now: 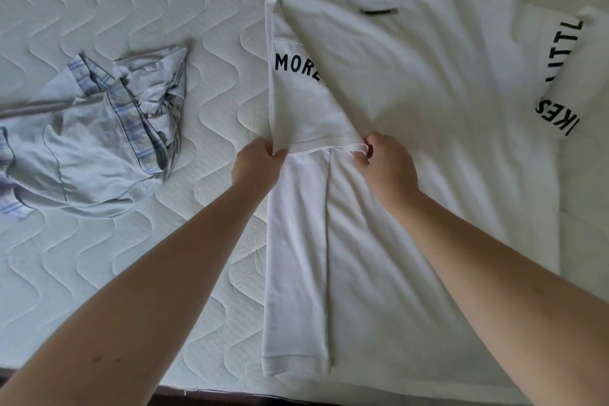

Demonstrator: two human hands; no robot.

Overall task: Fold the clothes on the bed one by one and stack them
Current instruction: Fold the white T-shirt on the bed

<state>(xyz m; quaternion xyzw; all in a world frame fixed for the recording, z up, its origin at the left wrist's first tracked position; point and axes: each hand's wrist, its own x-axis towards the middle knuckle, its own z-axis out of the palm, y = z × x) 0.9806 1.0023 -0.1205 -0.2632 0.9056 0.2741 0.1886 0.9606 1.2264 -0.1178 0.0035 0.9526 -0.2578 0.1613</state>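
Note:
A white T-shirt [412, 115] with black lettering on its sleeves lies face down across the right half of the bed. Its left side is folded inward as a long strip, and the left sleeve [303, 102], marked "MORE", lies folded over it. My left hand [257, 161] pinches the sleeve hem at its left end. My right hand [385, 158] pinches the same hem at its right end. The right sleeve [560, 76] still lies spread out flat.
A crumpled pale blue garment with plaid trim [95, 142] lies on the left of the quilted white mattress [148, 10]. The mattress's near edge [204, 387] runs along the bottom, with dark floor below it.

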